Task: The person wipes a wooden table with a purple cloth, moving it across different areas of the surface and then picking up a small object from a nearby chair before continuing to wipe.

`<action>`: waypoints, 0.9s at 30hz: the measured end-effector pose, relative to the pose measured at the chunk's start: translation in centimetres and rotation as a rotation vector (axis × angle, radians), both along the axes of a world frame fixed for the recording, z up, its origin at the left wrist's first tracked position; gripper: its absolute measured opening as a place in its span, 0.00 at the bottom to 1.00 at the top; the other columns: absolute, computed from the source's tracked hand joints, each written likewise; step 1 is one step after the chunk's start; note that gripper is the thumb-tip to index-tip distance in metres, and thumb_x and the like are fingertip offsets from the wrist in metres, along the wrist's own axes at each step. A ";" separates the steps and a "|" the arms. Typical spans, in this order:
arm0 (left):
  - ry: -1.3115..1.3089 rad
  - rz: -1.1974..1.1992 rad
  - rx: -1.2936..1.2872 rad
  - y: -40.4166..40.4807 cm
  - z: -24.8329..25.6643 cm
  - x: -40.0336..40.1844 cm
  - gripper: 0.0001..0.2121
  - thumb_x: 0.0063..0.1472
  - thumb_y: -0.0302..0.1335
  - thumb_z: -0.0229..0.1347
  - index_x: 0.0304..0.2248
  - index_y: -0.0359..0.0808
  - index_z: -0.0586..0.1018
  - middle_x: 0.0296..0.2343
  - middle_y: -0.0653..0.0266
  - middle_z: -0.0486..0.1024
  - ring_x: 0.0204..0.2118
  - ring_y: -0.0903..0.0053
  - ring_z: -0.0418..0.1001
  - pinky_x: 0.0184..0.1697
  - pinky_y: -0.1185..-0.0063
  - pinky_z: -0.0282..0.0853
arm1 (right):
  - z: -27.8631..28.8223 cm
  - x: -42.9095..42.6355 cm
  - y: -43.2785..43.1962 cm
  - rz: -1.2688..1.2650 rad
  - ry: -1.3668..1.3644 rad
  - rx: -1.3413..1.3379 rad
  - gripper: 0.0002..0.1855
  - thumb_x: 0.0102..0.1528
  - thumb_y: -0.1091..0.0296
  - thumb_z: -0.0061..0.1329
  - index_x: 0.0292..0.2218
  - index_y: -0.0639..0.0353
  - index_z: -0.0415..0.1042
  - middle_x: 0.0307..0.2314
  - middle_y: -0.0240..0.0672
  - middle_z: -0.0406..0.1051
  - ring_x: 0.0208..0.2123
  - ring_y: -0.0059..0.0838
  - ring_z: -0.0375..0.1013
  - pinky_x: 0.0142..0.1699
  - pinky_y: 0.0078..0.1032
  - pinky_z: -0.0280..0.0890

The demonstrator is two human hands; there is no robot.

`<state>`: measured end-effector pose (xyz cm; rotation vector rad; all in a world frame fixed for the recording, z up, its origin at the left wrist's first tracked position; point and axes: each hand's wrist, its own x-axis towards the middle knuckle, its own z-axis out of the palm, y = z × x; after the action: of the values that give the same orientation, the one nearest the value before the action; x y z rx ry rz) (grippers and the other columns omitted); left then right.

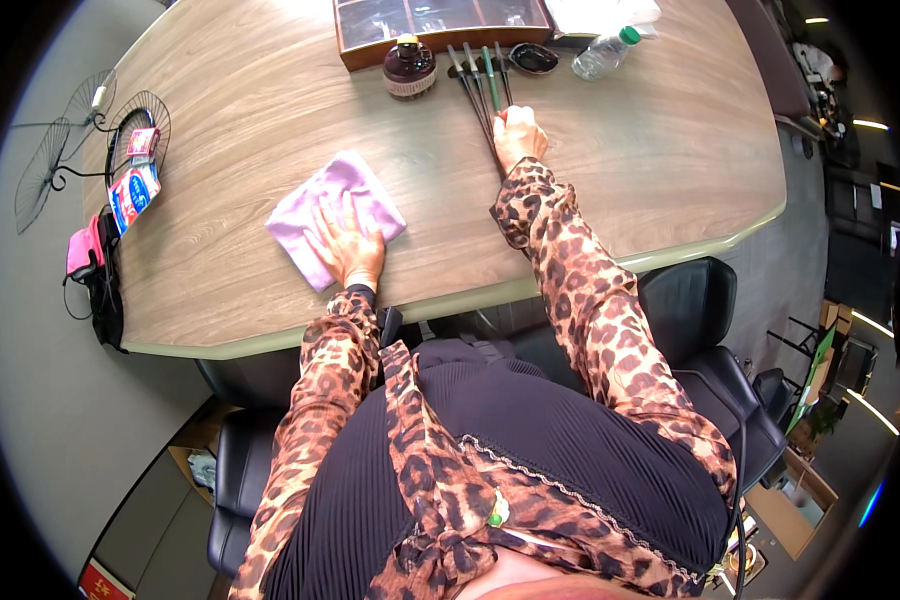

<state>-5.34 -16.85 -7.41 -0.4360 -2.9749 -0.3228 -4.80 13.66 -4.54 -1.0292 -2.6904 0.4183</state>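
My left hand [346, 244] lies flat, fingers spread, on a folded pink cloth [356, 184] on the wooden table [435, 262]. Farther off and to the right, my right hand [521, 139] is closed around at least one of several long, thin brushes [476, 97], whose shafts run under or beside it; how many it holds cannot be told. The brushes' far ends lie between a dark ink bottle [409, 69] with a yellow cap and a small black dish [534, 58]. A clear plastic bottle [606, 54] with a green cap lies to the right of the dish.
A wood-framed case [444, 36] with a clear top and white paper [604, 15] stand at the far edge. At the left are a black wire rack [139, 127], small packets [133, 196] and a pink-and-black item [85, 247]. Black chairs [686, 300] stand against the near edge.
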 end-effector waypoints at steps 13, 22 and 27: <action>-0.033 -0.009 0.015 0.1 0.1 -0.3 0.28 0.56 0.44 0.45 0.57 0.49 0.61 0.59 0.55 0.48 0.63 0.61 0.41 0.62 0.58 0.32 | 1.6 -0.6 -1.4 -0.076 0.121 -0.127 0.12 0.54 0.55 0.47 0.33 0.53 0.70 0.33 0.40 0.70 0.34 0.43 0.73 0.39 0.37 0.66; -0.013 -0.019 0.001 0.1 0.0 -0.3 0.28 0.56 0.43 0.45 0.57 0.49 0.60 0.59 0.54 0.49 0.63 0.62 0.41 0.62 0.58 0.32 | 1.1 3.9 -5.0 -0.026 0.081 -0.107 0.12 0.52 0.59 0.49 0.36 0.54 0.67 0.35 0.39 0.67 0.34 0.44 0.71 0.38 0.37 0.66; -0.020 -0.012 -0.014 0.3 0.0 0.2 0.28 0.56 0.43 0.45 0.57 0.49 0.60 0.59 0.55 0.49 0.63 0.63 0.42 0.62 0.58 0.32 | 0.7 3.3 -5.2 -0.018 0.086 -0.157 0.12 0.52 0.60 0.49 0.36 0.53 0.66 0.34 0.39 0.67 0.33 0.44 0.72 0.37 0.38 0.66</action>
<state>-5.15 -16.56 -7.40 -0.4544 -2.9963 -0.3098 -1.47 8.46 -3.80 -1.0501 -2.6038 0.6640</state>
